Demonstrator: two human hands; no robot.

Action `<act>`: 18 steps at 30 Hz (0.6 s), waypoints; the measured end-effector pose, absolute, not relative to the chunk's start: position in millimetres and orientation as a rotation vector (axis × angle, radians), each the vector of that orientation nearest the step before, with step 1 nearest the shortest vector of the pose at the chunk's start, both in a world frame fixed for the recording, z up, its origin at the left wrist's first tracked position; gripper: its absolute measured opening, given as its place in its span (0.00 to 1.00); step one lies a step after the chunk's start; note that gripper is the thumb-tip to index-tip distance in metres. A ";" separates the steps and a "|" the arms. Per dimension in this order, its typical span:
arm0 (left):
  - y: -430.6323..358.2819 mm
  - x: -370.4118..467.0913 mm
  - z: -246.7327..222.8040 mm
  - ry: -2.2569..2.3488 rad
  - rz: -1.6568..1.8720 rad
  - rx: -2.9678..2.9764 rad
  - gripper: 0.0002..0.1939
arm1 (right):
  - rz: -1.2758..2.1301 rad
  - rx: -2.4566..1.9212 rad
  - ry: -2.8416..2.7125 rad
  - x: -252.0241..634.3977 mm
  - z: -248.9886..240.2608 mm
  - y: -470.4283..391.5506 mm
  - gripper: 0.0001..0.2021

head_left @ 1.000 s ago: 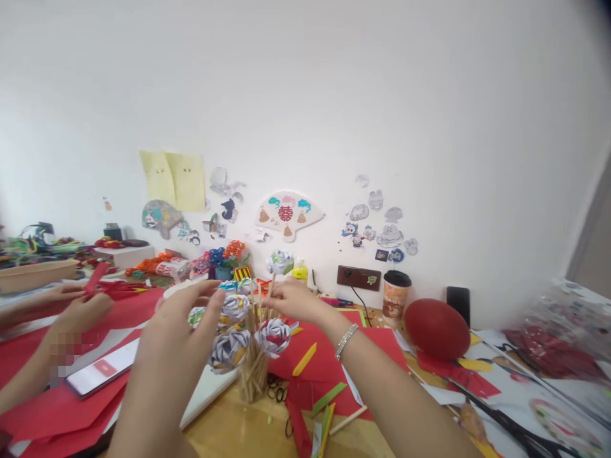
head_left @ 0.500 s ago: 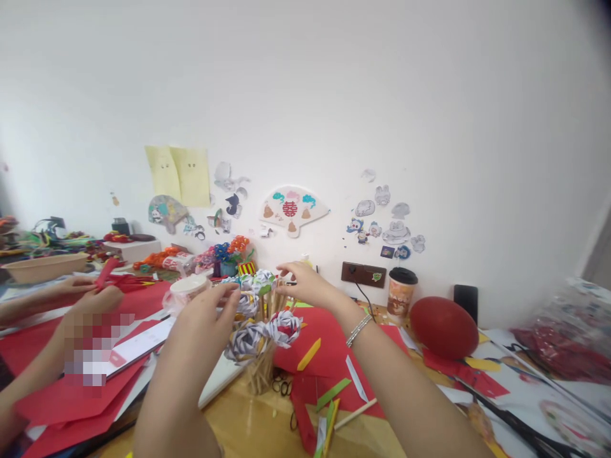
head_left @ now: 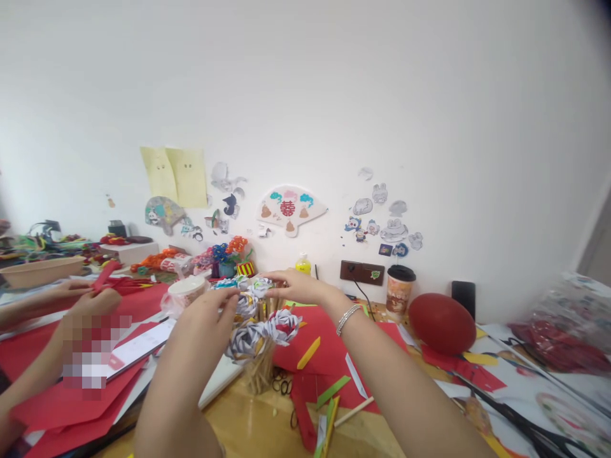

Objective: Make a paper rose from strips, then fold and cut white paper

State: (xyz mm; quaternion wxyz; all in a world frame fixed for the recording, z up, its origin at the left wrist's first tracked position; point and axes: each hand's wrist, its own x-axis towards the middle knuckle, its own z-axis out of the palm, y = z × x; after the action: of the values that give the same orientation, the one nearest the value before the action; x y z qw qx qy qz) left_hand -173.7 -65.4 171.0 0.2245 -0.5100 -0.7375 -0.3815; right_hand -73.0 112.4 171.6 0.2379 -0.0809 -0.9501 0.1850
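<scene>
Several woven paper flowers (head_left: 248,337), white with grey, yellow and red bits, stand bunched in a holder of upright brown sticks (head_left: 260,372). My left hand (head_left: 210,312) is at the left side of the bunch, its fingers stretched out and the thumb a little apart. From the right, my right hand (head_left: 298,286) reaches over the back flowers, fingers extended with a gap between them. I see nothing held in either hand. Whether the fingertips touch the flowers I cannot tell.
At the left, another person's hands (head_left: 98,299) hold red paper. A white cup (head_left: 188,287) stands behind my left hand. Red paper (head_left: 329,346), paper strips and small scissors (head_left: 281,383) lie around the holder. A lidded cup (head_left: 400,292) and red balloon (head_left: 442,323) are at right.
My right hand has come down and left over the back flowers, and its fingers have stretched out flatter. My left hand has hardly moved. A yellow bottle behind now shows more.
</scene>
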 end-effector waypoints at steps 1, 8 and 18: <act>-65.7 -172.5 172.2 -2.095 -1.027 -1.419 0.19 | 0.490 -0.237 -2.600 -72.2 171.4 112.0 0.21; -66.2 -169.8 174.3 -2.186 -1.006 -1.460 0.22 | 0.528 -0.228 -2.456 -52.7 167.5 105.5 0.30; -58.5 -167.0 175.4 -2.185 -0.985 -1.475 0.24 | 0.698 -0.374 -2.420 -76.5 174.7 96.9 0.25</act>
State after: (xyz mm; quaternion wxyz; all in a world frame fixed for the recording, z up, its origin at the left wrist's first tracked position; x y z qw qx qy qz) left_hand -167.0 -58.5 175.4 0.1628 -0.5171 -0.7660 -0.3453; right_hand -76.5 96.9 174.7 0.2934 -0.1403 -0.9086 0.2620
